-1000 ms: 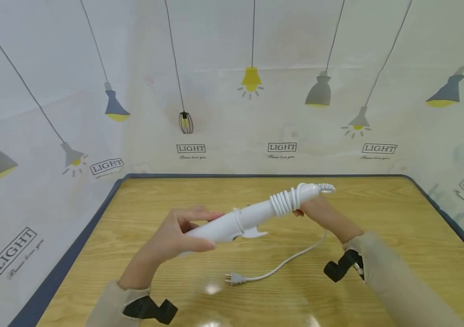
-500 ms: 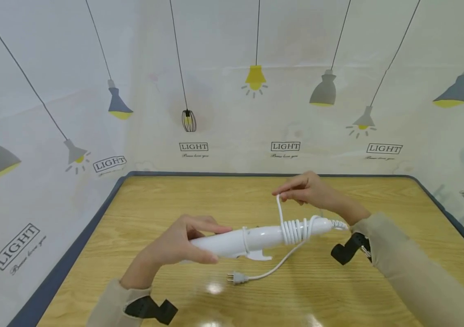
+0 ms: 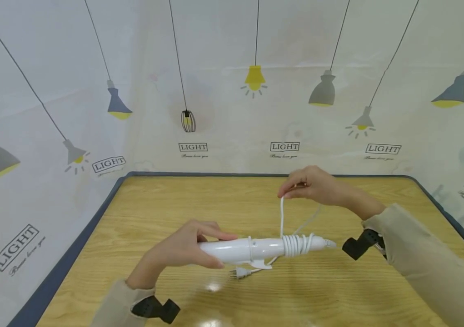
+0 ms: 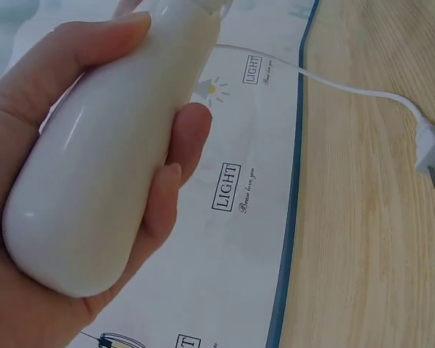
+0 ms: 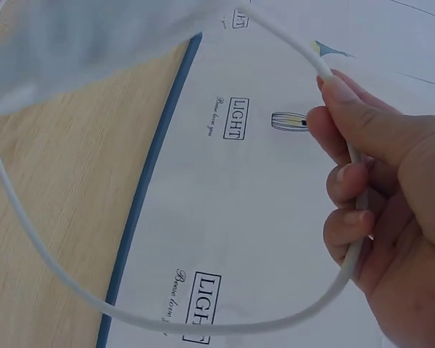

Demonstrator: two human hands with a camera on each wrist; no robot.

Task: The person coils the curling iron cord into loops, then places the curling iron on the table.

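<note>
A long white wand-shaped appliance (image 3: 256,247) is held level above the wooden table (image 3: 154,204). My left hand (image 3: 187,250) grips its thick left end (image 4: 101,167), fingers curled round it. Its white cord (image 3: 282,218) is coiled several times round the right part of the body (image 3: 297,244). My right hand (image 3: 311,186) pinches the cord (image 5: 348,239) above the coils and holds it taut upward; a loop hangs below the fingers. The plug (image 3: 237,272) lies on the table under the appliance, also seen as the plug (image 4: 431,152) in the left wrist view.
The wooden table has a dark blue border (image 3: 76,245). White sheets printed with lamps and "LIGHT" labels (image 3: 284,146) stand along its left, back and right sides. A black strap mount sits on each wrist (image 3: 156,309), (image 3: 358,245).
The appliance has dropped from a tilt to level and come nearer. My right hand rose from under its right end, pulling the cord up. The loose cord shortened and the plug slid under the appliance.
</note>
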